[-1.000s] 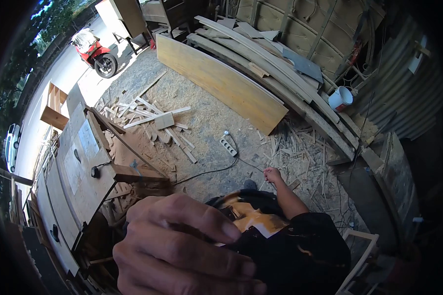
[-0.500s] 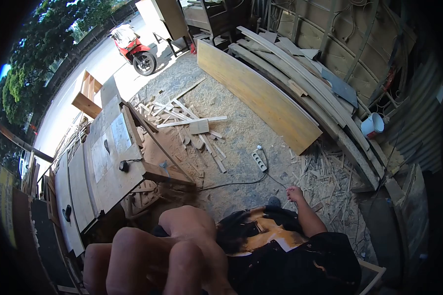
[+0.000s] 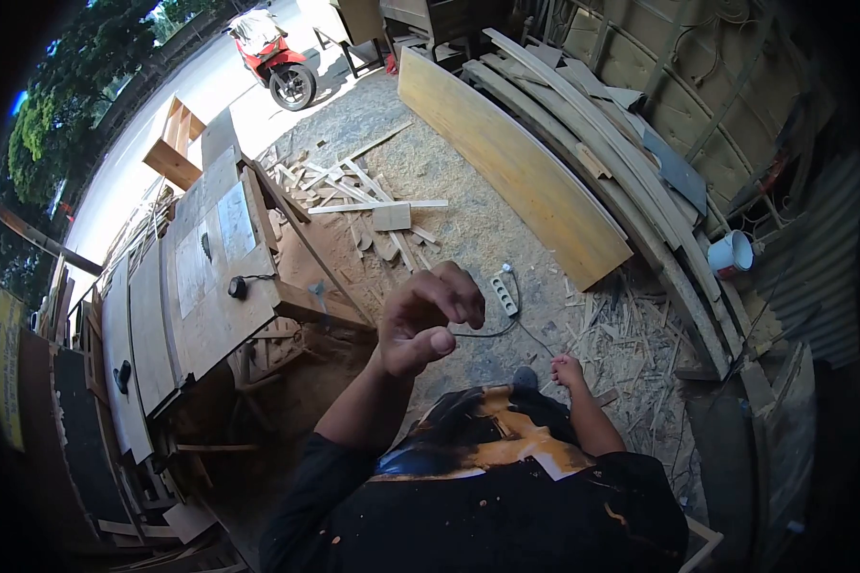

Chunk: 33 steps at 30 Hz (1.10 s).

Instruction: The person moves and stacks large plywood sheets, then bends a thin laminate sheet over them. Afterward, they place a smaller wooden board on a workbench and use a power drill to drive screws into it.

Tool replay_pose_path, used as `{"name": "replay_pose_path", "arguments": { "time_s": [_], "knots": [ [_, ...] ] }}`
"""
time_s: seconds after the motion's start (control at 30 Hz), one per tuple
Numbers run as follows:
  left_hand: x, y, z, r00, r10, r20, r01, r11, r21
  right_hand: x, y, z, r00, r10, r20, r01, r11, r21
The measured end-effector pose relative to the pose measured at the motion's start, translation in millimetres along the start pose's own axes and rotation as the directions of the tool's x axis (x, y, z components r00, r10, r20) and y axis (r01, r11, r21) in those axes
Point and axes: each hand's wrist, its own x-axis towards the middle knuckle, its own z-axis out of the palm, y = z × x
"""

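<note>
On the dusty floor (image 3: 468,224) lies a white multi-socket power strip (image 3: 505,297), left hand (image 3: 430,320) curled open, right hand (image 3: 567,371) closure unclear.

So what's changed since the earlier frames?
Left hand moved away from the camera, now loosely curled, seen just left of the power strip. The view swung left. No grab or release visible.
Unchanged: right hand low near the cable, power strip, yellowish board, wood scraps.
</note>
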Motion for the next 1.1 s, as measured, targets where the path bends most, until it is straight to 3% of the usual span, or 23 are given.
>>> {"name": "replay_pose_path", "arguments": {
  "time_s": [0.07, 0.13, 0.23, 0.27, 0.3, 0.33, 0.4, 0.43, 0.5, 0.53, 0.6, 0.73, 0.77, 0.83, 1.0, 1.07, 1.1],
  "knots": [
    [-39, -59, -32, 0.957, -0.284, -0.057, 0.287, 0.908, 0.304, -5, -1, 1, 1.0, 0.022, -0.005, -0.022, 1.0, 0.003],
    [-97, -114, -63, 0.764, -0.615, -0.194, 0.623, 0.624, 0.473, -4, 6, 2, 0.999, 0.046, 0.013, -0.046, 0.998, 0.032],
    [-238, -183, -116, 0.397, -0.838, -0.374, 0.818, 0.139, 0.558, 1, 10, 6, 0.999, 0.042, 0.032, -0.042, 0.999, -0.01],
    [-299, -199, -134, 0.368, -0.837, -0.406, 0.818, 0.084, 0.57, 3, 10, 7, 0.999, 0.029, 0.042, -0.028, 0.999, -0.022],
    [-342, -198, -139, 0.194, -0.84, -0.506, 0.861, -0.101, 0.498, 1, 8, 8, 0.999, 0.025, 0.042, -0.024, 0.999, -0.023],
    [-402, -210, -155, 0.107, -0.843, -0.528, 0.932, -0.1, 0.348, -1, 4, 9, 0.998, 0.032, 0.046, -0.03, 0.999, -0.034],
    [-407, -178, -135, -0.156, -0.809, -0.567, 0.973, -0.224, 0.05, -2, -2, 9, 0.999, 0.033, 0.042, -0.031, 0.998, -0.046],
    [-405, -174, -133, -0.154, -0.81, -0.566, 0.974, -0.22, 0.05, -3, -1, 8, 0.998, 0.048, 0.044, -0.046, 0.998, -0.048],
    [-408, -167, -123, -0.064, -0.797, -0.6, 0.998, -0.045, -0.047, -3, 1, 7, 0.996, 0.073, 0.054, -0.069, 0.995, -0.069],
    [-403, -165, -119, -0.072, -0.796, -0.601, 0.997, -0.046, -0.059, -1, 4, 8, 0.995, 0.079, 0.059, -0.074, 0.994, -0.079],
    [-373, -167, -121, 0.01, -0.765, -0.644, 0.993, 0.081, -0.081, 4, 7, 11, 0.995, 0.071, 0.068, -0.065, 0.994, -0.092],
    [-308, -172, -120, 0.186, -0.755, -0.629, 0.962, 0.271, -0.04, 5, -8, 22, 0.992, 0.06, 0.109, -0.048, 0.993, -0.107],
    [-299, -176, -122, 0.189, -0.756, -0.626, 0.961, 0.274, -0.041, 3, -15, 24, 0.993, 0.046, 0.113, -0.034, 0.994, -0.108],
    [-284, -180, -123, 0.313, -0.743, -0.591, 0.936, 0.347, 0.059, 2, -26, 25, 0.993, 0.034, 0.11, -0.022, 0.994, -0.108],
    [-279, -182, -120, 0.308, -0.743, -0.594, 0.944, 0.316, 0.094, -5, -30, 16, 0.994, -0.037, 0.104, 0.036, 0.999, 0.006],
    [-295, -189, -123, 0.227, -0.767, -0.6, 0.973, 0.21, 0.099, -7, -23, 10, 0.997, -0.029, 0.071, 0.029, 1.0, -0.007],
    [-305, -192, -124, 0.229, -0.771, -0.594, 0.972, 0.209, 0.104, -8, -19, 7, 0.999, -0.021, 0.048, 0.022, 0.999, -0.025]
  ]
}}
